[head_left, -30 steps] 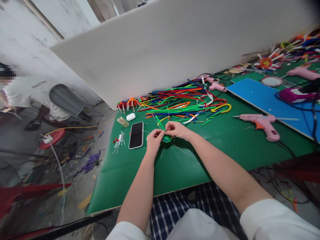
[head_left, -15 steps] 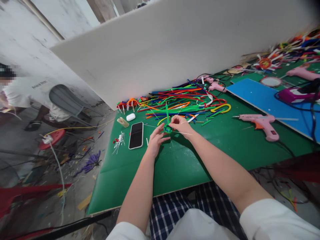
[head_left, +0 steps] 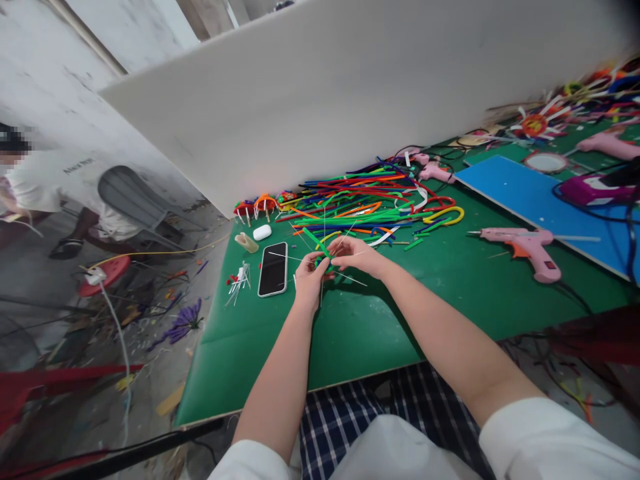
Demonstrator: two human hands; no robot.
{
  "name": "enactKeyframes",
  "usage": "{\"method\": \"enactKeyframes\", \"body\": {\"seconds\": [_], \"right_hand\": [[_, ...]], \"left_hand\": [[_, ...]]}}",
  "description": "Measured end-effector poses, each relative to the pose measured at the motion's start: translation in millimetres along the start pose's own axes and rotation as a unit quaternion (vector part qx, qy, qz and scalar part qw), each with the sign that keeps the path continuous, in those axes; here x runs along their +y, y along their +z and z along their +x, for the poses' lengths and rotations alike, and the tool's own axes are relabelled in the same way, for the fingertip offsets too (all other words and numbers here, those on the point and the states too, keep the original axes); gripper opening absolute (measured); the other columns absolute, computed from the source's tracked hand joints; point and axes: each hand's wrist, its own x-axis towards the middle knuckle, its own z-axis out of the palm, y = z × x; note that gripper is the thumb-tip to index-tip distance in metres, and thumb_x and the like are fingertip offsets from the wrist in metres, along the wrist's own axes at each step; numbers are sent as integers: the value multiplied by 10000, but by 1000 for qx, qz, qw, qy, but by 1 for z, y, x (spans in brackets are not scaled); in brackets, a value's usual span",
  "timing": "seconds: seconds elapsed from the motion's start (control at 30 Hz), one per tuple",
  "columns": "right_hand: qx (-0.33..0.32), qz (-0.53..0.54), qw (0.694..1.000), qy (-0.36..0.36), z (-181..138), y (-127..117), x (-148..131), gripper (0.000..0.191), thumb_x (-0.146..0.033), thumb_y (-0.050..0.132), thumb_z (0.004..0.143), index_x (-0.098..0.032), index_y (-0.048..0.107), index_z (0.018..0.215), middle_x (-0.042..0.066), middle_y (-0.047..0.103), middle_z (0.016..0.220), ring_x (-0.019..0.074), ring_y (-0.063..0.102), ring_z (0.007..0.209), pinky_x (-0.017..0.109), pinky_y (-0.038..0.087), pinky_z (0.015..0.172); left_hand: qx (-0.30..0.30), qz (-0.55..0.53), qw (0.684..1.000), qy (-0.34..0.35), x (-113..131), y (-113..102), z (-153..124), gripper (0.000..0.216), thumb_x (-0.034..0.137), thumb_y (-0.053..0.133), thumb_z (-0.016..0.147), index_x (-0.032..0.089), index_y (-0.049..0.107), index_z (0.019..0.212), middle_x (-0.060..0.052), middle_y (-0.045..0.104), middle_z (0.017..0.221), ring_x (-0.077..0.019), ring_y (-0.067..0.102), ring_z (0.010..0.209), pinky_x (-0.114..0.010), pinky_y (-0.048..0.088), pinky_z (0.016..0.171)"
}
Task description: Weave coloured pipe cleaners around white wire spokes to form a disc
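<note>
Left hand [head_left: 309, 281] in a pinch on the green woven piece's [head_left: 327, 255] left edge, right hand [head_left: 361, 259] opposite, hold unclear

From view centre: black-screened phone with pale rim [head_left: 273, 272], 8 o'clock on green worktop [head_left: 240, 360]; white rounded case [head_left: 262, 232], 9 o'clock; grey plastic chair [head_left: 131, 192], farther, 9 o'clock; flat blue board [head_left: 530, 200], 3 o'clock.

Holds left forearm [head_left: 280, 370] and right forearm [head_left: 440, 327] out front here, both bare, slanting in toward each other! Has the left hand [head_left: 309, 277] curled in a grip, thumb uppermost; has the right hand [head_left: 364, 257] arched just beside it, with bent fingers [head_left: 345, 247] pointing inward, leftward!
</note>
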Motion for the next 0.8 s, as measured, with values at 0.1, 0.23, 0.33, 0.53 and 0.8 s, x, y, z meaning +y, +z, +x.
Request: {"method": "enactKeyframes", "body": {"seconds": [0.1,0.23,0.33,0.53,0.8], "right_hand": [[-65,-16,998,-3,-3,-13,-2,485,-208,636,619,-220,480,1079,29,549,946,109,540,767,265,479,658],[-25,-63,998,9,1,-22,4,340,-226,622,645,-188,561,978,38,590,879,126,551,785,271,472,672],[32,-51,998,29,5,-19,7,225,-307,581,686,-166,610,859,33,608,753,119,555,698,258,469,615],[40,-18,998,49,4,-11,3,207,-320,652,592,-149,613,702,-16,577,620,80,512,561,232,438,567],[12,-24,998,58,2,-9,0,221,-332,634,602,-130,627,691,-18,570,599,74,507,556,219,426,549]], "left_hand": [[6,-28,999,-16,1,-1,0,356,288,694,562,174,515,848,51,492,692,-62,538,462,-215,477,474],[-10,-35,999,-38,3,-2,0,361,287,702,546,171,507,827,56,494,649,-62,531,464,-208,473,473],[-40,-22,997,-56,5,0,-3,340,281,698,551,163,513,810,55,497,618,-71,534,473,-222,476,492],[-79,5,995,-67,10,4,-10,311,281,685,568,152,517,796,46,509,598,-84,542,504,-234,474,514],[-97,20,991,-87,6,2,-7,320,281,688,565,146,515,798,38,514,619,-85,546,519,-246,486,523]]}}
